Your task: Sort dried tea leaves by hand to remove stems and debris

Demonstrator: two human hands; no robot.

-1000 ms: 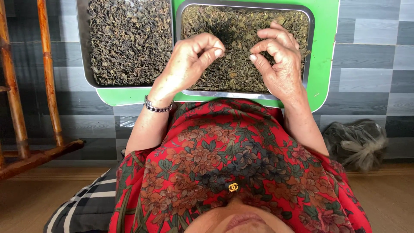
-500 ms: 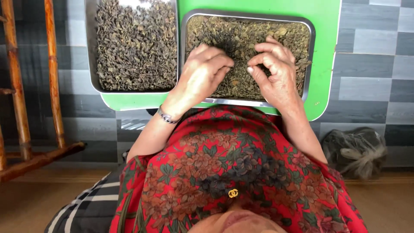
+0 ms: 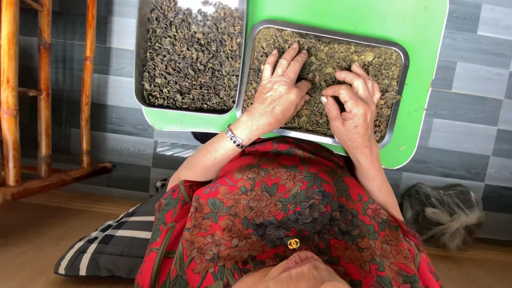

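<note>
Resting flat, fingers spread, the left hand (image 3: 277, 96) presses dried leaves (image 3: 368, 64) in the right-hand metal tray (image 3: 397, 98). Beside it, the right hand (image 3: 353, 109) pinches some leaves.

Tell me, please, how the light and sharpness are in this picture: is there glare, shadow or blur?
Head view: soft, even daylight; a pale glare patch on the top edge of the left metal tray; only faint shadow under the left hand and right hand on the dried leaves; hands and leaves look sharp; the wooden frame leans from wide-lens distortion.
</note>
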